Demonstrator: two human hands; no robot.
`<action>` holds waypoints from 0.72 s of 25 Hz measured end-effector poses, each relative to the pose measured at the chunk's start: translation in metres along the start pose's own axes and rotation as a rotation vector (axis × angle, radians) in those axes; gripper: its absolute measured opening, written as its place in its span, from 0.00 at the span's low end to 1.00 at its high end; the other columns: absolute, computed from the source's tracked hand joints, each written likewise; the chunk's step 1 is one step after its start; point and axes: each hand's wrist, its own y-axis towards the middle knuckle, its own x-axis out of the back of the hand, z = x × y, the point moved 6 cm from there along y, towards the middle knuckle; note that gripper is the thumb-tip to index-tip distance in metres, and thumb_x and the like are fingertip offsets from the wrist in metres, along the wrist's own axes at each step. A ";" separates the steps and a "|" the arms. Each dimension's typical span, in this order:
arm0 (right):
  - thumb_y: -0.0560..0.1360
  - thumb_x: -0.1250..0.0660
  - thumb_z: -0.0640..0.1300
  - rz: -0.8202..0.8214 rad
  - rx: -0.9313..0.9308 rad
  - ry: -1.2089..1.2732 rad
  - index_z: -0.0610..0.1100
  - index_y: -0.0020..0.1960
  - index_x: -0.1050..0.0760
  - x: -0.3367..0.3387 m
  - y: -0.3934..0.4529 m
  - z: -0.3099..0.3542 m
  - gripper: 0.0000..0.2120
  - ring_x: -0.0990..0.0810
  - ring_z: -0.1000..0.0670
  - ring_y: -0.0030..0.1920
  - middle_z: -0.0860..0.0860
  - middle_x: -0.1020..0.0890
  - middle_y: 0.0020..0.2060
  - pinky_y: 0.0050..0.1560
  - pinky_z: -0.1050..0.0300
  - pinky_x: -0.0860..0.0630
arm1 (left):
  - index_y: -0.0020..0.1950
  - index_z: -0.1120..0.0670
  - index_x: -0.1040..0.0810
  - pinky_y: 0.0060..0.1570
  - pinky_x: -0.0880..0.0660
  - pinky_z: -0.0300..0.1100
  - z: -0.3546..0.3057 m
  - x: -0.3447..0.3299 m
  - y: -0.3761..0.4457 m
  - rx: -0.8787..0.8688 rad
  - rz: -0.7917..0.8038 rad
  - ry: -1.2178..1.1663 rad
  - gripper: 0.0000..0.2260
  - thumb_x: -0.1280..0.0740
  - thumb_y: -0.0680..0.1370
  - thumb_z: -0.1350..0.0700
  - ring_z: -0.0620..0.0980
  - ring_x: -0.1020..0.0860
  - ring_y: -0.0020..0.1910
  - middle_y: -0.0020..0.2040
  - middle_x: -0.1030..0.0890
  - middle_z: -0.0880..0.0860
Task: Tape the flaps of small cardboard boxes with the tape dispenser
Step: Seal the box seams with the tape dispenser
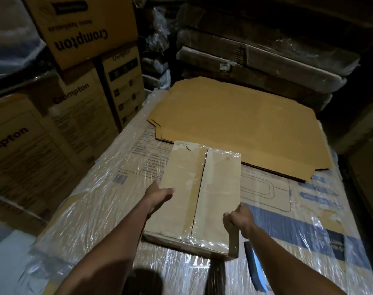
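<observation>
Hands meet the small cardboard box (199, 196) at the centre of the wrapped worktop (92, 209): the left hand (160, 195) grips its edge at nine o'clock, the right hand (237, 220) curls round the corner at four. Clear tape already covers the seam, so this box looks sealed. A dark object, perhaps the tape dispenser (253, 267), lies at five o'clock. Flattened cardboard sheets (241, 122) wait at twelve.

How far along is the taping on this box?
Done: clear tape already runs along the centre seam of the small box, flaps closed. In hand: left hand and right hand hold its sides. Left: flat cardboard sheets behind, not yet folded or taped.
</observation>
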 end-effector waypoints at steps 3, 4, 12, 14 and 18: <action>0.67 0.33 0.31 0.004 0.047 -0.101 0.45 0.40 0.29 0.000 -0.003 0.009 0.11 0.21 0.45 0.43 0.46 0.21 0.38 0.41 0.53 0.21 | 0.79 0.56 0.44 0.70 0.38 0.47 0.004 0.011 -0.011 0.061 -0.013 0.063 0.44 0.26 0.71 0.42 0.57 0.38 0.75 0.78 0.39 0.57; 0.68 0.34 0.30 0.011 0.057 -0.127 0.44 0.40 0.29 -0.003 -0.002 0.011 0.10 0.22 0.45 0.42 0.46 0.22 0.36 0.37 0.54 0.24 | 0.78 0.55 0.41 0.70 0.36 0.48 0.010 0.018 -0.015 0.076 -0.015 0.061 0.44 0.26 0.70 0.41 0.57 0.36 0.74 0.77 0.37 0.57; 0.61 0.30 0.36 0.196 0.257 -0.442 0.38 0.36 0.24 -0.108 -0.026 0.045 0.05 0.19 0.43 0.40 0.43 0.19 0.34 0.36 0.54 0.24 | 0.50 0.54 0.24 0.38 0.32 0.41 0.126 0.108 -0.092 0.381 0.000 -0.473 0.08 0.32 0.74 0.52 0.51 0.27 0.40 0.45 0.22 0.52; 0.62 0.30 0.37 0.230 0.328 -0.489 0.42 0.33 0.27 -0.147 -0.064 0.063 0.06 0.19 0.43 0.41 0.44 0.20 0.34 0.36 0.55 0.25 | 0.51 0.55 0.22 0.43 0.30 0.44 0.164 0.142 -0.119 0.405 -0.077 -0.568 0.11 0.32 0.74 0.49 0.54 0.26 0.43 0.46 0.22 0.53; 0.63 0.29 0.40 0.372 0.451 -0.620 0.44 0.31 0.29 -0.243 -0.139 0.092 0.08 0.22 0.47 0.38 0.48 0.21 0.32 0.34 0.63 0.31 | 0.57 0.56 0.23 0.39 0.29 0.42 0.238 0.208 -0.185 0.407 -0.217 -0.699 0.12 0.34 0.78 0.51 0.53 0.24 0.42 0.45 0.21 0.54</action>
